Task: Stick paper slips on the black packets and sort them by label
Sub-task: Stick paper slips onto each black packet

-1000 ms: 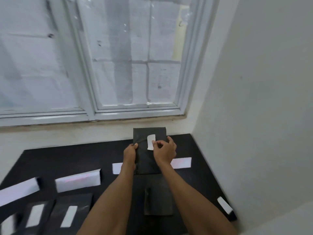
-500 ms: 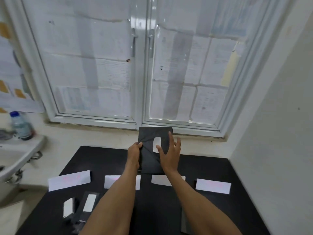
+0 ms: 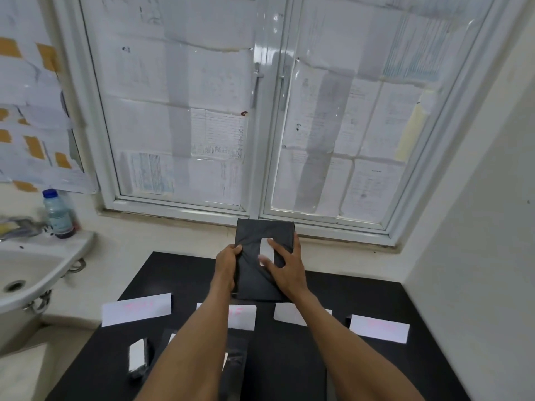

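Left hand (image 3: 227, 263) clenched on black packet (image 3: 265, 231) at 9 o'clock edge. Right hand (image 3: 286, 266) splayed flat, fingers pressing white paper slip (image 3: 265, 248). Packet upright, long axis 12–6.

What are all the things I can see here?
Black packet: 1, black, held up over the table's far edge.
Paper slip: 1, white, on the held packet's front.
Label cards: 4, white with pink writing, in a row across the table.
Packets with slips: at least 2, black with white slips, near left of the table.
Table: 1, black, under the window.
Window: 1, white frame, panes covered with papers.
Bottle: 1, clear with blue cap, on the sink edge.
Sink: 1, white, left.
Hands: left grips the packet's left edge; right presses the slip.
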`<action>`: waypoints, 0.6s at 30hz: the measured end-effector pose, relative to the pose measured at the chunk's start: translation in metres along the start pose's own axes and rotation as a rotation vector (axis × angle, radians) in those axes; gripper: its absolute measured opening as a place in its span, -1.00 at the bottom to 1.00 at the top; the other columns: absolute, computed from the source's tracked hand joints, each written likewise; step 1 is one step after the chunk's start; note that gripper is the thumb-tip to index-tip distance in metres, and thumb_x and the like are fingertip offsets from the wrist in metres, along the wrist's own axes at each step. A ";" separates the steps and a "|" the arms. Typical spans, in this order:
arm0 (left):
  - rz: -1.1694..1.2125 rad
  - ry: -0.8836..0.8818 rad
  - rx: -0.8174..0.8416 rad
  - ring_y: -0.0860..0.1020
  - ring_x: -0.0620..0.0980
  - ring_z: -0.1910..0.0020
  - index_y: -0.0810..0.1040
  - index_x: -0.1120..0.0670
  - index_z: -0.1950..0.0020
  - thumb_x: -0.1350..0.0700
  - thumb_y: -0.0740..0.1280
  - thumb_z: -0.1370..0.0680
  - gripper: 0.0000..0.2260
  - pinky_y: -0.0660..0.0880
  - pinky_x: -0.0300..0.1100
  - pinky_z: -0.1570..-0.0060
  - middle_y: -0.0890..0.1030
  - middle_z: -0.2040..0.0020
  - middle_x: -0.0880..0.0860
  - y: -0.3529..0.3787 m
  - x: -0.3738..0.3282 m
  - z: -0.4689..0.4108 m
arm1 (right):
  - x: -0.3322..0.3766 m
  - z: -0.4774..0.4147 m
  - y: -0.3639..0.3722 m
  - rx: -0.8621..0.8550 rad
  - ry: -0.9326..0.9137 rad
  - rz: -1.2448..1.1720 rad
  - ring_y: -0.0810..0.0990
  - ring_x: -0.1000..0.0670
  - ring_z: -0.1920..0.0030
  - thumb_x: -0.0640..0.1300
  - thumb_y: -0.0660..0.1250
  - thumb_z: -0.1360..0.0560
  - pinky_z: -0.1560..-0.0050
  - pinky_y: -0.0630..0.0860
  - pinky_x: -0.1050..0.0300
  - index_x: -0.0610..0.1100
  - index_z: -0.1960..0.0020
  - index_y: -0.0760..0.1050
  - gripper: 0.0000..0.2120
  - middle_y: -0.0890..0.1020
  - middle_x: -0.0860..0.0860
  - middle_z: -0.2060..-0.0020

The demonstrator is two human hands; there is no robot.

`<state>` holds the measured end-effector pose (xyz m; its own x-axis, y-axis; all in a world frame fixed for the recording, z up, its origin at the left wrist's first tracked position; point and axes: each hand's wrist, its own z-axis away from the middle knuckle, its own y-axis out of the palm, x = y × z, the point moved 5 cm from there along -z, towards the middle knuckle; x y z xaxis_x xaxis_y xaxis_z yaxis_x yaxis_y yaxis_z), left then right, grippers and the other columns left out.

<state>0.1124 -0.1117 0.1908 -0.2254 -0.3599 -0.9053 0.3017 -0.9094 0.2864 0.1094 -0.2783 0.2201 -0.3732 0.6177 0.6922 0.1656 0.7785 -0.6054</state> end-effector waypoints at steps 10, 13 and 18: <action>0.008 0.005 0.012 0.59 0.18 -0.01 0.61 0.11 0.03 0.11 0.20 -0.56 -0.80 0.54 0.01 -0.01 0.65 -0.02 0.20 -0.023 -0.004 -0.002 | 0.026 -0.003 0.011 0.007 -0.217 0.485 0.45 -0.14 -0.25 0.31 0.14 -0.51 -0.06 0.57 0.00 0.27 -0.42 0.28 -0.51 -0.37 0.06 -0.51; 0.027 0.000 -0.001 0.58 0.18 0.00 0.60 0.11 0.04 0.11 0.20 -0.56 -0.81 0.54 0.02 -0.01 0.64 -0.02 0.21 -0.026 -0.001 -0.001 | 0.029 -0.002 0.015 0.074 -0.261 0.623 0.48 -0.13 -0.10 0.31 0.00 -0.55 0.06 0.58 0.03 0.31 -0.47 0.12 -0.50 -0.43 0.00 -0.49; 0.078 -0.017 -0.010 0.57 0.17 0.03 0.59 0.15 0.01 0.11 0.20 -0.56 -0.80 0.53 0.04 -0.01 0.62 -0.03 0.24 -0.025 0.007 0.002 | 0.029 0.000 0.015 0.203 -0.316 0.695 0.47 -0.15 -0.10 0.21 -0.06 -0.61 0.02 0.58 0.02 0.36 -0.48 -0.06 -0.55 -0.48 -0.03 -0.46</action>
<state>0.1015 -0.0918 0.1775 -0.2164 -0.4333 -0.8749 0.3279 -0.8763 0.3529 0.1010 -0.2491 0.2311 -0.4919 0.8707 0.0033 0.2977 0.1718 -0.9391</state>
